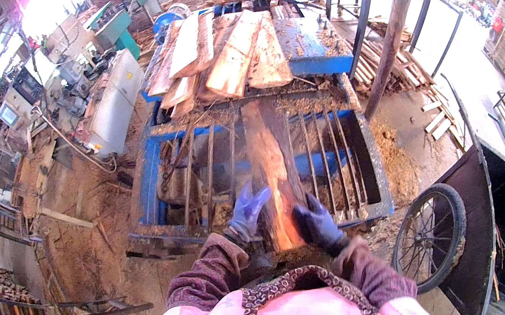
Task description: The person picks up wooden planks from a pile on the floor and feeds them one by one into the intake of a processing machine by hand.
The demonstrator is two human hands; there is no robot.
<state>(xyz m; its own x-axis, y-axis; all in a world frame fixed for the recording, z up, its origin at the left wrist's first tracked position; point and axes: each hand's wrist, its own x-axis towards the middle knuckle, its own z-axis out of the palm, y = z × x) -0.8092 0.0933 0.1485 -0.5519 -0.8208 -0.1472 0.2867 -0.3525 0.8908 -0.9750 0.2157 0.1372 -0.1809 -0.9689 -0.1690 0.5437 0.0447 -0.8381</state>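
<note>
A long wooden slab (pixel 271 159) with dark bark edges and a bright orange-brown strip along its face lies lengthwise in front of me. It rests over the metal bars of a blue-framed roller table (pixel 384 211), its near end close to my body. My left hand (pixel 249 210), in a purple-blue glove, presses against the slab's left edge with its fingers pointing up along it. On the opposite edge, my right hand (pixel 320 224) in a similar glove grips the slab near its near end. The undersides of both hands are hidden.
Beyond the bars, several pale boards (pixel 235 54) lie on the blue machine (pixel 323 52), strewn with sawdust. A two-wheeled cart (pixel 433 234) stands at the right, near a wooden post (pixel 389 47). A white cabinet (pixel 116 104) is on the left. Sawdust and offcuts cover the floor.
</note>
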